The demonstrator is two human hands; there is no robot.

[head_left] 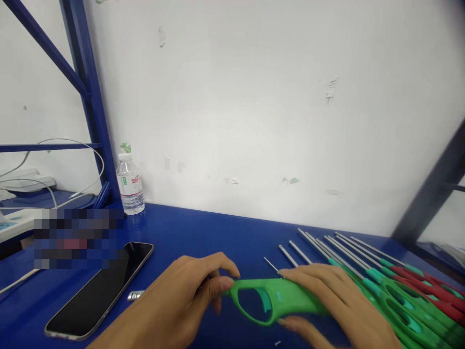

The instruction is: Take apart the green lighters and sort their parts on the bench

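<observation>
A green plastic handle (298, 296) with a ring-shaped opening and a teal trigger lies sideways between my hands. My right hand (334, 300) is wrapped round its wide right part, thumb below and fingers on top. The thumb and index finger of my left hand (189, 291) pinch its narrow left end. Beneath my left hand a short metal piece (135, 295) pokes out to the left. A thin metal rod (271, 264) shows just behind the green handle. One small screw-like piece (278, 343) rests on the blue table near the bottom edge.
Several green and red long-rod lighters (410, 295) lie side by side at the right. A black phone (101, 291) is at the left, with a water bottle (131, 186) behind it. Blue posts (92, 97) stand by the white wall. Cables and a power strip (18, 224) are far left.
</observation>
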